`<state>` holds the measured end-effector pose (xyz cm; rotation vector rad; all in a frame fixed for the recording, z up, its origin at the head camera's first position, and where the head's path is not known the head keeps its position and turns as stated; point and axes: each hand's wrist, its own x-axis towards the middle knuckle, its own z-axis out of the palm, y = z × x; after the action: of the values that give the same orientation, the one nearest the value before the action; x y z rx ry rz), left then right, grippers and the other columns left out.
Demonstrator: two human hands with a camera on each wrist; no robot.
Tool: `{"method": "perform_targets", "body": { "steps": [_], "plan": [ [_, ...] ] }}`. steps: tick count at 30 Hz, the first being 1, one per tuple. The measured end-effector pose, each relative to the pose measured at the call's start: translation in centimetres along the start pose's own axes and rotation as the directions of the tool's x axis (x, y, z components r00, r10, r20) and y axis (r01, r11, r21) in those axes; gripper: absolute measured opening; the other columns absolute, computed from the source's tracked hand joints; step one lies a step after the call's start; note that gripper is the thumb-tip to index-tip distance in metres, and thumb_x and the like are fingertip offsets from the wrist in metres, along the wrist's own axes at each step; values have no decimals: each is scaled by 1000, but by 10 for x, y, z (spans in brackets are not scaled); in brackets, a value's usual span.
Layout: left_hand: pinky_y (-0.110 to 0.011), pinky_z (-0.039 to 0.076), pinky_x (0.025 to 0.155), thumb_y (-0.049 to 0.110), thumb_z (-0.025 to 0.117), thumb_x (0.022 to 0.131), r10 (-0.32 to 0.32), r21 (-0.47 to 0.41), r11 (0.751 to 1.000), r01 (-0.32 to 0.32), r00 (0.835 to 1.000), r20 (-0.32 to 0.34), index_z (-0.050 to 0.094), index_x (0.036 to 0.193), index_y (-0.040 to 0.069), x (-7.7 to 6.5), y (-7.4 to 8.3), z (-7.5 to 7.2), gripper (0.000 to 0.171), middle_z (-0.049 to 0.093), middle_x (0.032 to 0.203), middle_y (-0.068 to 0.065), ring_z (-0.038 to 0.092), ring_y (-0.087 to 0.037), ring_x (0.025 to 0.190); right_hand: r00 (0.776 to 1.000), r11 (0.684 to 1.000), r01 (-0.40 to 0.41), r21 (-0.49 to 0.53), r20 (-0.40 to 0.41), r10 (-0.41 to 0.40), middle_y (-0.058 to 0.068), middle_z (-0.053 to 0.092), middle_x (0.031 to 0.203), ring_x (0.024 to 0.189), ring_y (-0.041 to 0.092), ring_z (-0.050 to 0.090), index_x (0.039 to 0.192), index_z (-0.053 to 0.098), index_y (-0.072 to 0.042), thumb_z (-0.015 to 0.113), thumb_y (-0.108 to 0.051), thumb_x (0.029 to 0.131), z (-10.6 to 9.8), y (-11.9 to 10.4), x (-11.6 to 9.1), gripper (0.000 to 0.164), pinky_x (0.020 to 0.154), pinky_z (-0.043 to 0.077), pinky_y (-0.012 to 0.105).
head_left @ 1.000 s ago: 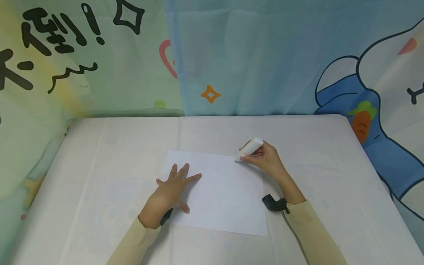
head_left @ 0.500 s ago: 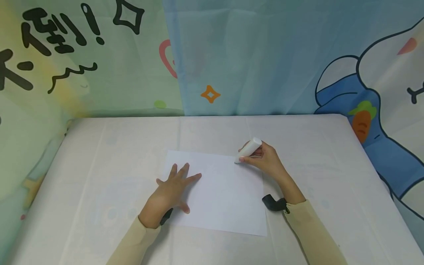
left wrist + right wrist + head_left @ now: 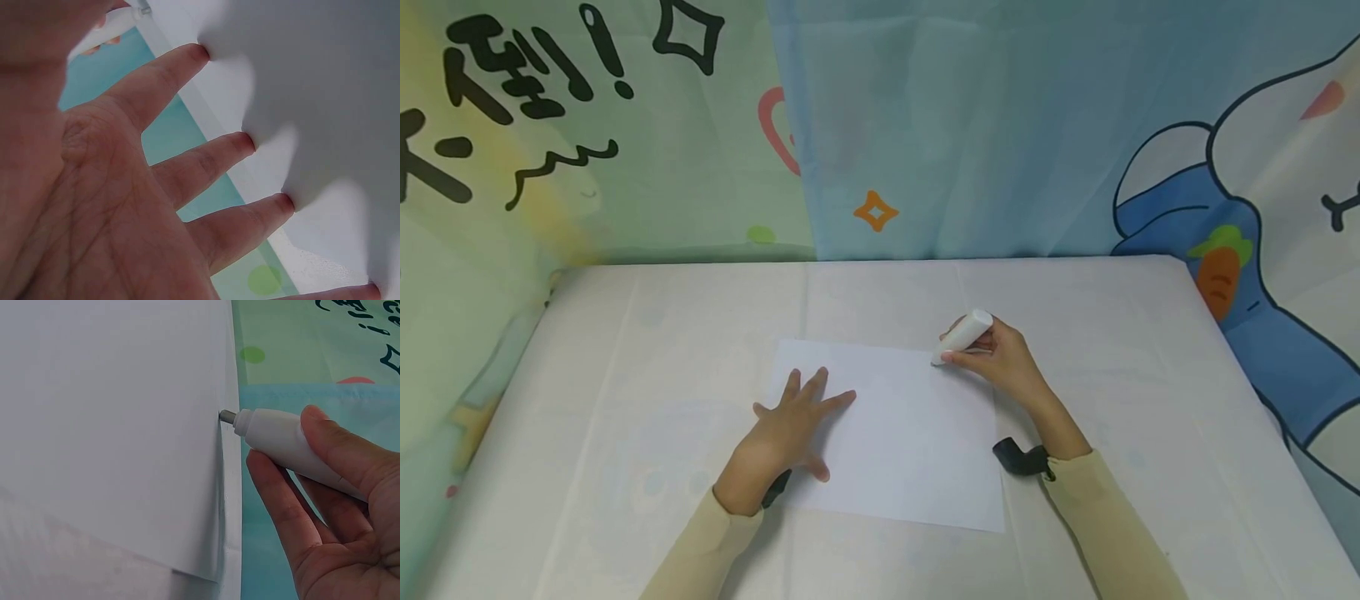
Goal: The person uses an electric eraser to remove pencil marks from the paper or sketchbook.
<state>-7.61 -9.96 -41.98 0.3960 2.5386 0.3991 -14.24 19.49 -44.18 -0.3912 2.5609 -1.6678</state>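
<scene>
A white sheet of paper point(image 3: 910, 450) lies flat on the covered table. My left hand point(image 3: 790, 433) rests on its left part with fingers spread; in the left wrist view the fingertips point(image 3: 240, 142) press on the white surface. With thumb and fingers, my right hand point(image 3: 1003, 358) grips a thick white pen point(image 3: 964, 335) near the paper's upper right. Seen from the right wrist, the pen point(image 3: 281, 437) has a short metal tip, which is right at the paper's far edge. The pen leans, its blunt end up and to the right.
A white cloth point(image 3: 647, 375) covers the table, with faint creases. Behind it hangs a printed curtain point(image 3: 1000, 150) with a rabbit and a carrot. A black strap piece point(image 3: 1021, 458) juts from the right wrist.
Both hands stay nearly in place. The right hand and the pen have shifted very slightly to the left; the whole head view has tilted a little.
</scene>
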Motion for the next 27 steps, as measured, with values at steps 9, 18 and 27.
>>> {"method": "perform_targets", "body": {
  "steps": [9, 18, 27],
  "plan": [
    [-82, 29, 90, 28, 95, 58, 4, 24, 1000, -3, 1000, -15, 38, 150, 31, 2, -4, 6, 109, 16, 162, -12, 8, -45, 147, 1000, 1000, -5, -31, 18, 5, 24, 66, 109, 89, -3, 61, 114, 58, 7, 78, -1, 80, 0, -1, 2, 41, 79, 50, 13],
    [-81, 29, 90, 28, 94, 58, 15, 20, 1000, -15, 1000, -13, 41, 149, 25, -6, 2, -2, 105, 18, 161, -15, 9, -46, 147, 1000, 997, 27, -67, 2, -27, 22, 67, 107, 91, 9, 65, 114, 59, 7, 79, -1, 79, 1, -1, 3, 41, 77, 50, 12],
    [-81, 29, 90, 27, 94, 58, 12, 23, 1000, -12, 1000, -8, 41, 149, 25, -4, 1, -1, 105, 19, 161, -15, 10, -46, 147, 999, 996, 44, -78, -5, -44, 24, 67, 106, 88, 5, 65, 112, 59, 8, 78, 1, 79, 0, 0, 0, 39, 75, 50, 12]
  ]
}}
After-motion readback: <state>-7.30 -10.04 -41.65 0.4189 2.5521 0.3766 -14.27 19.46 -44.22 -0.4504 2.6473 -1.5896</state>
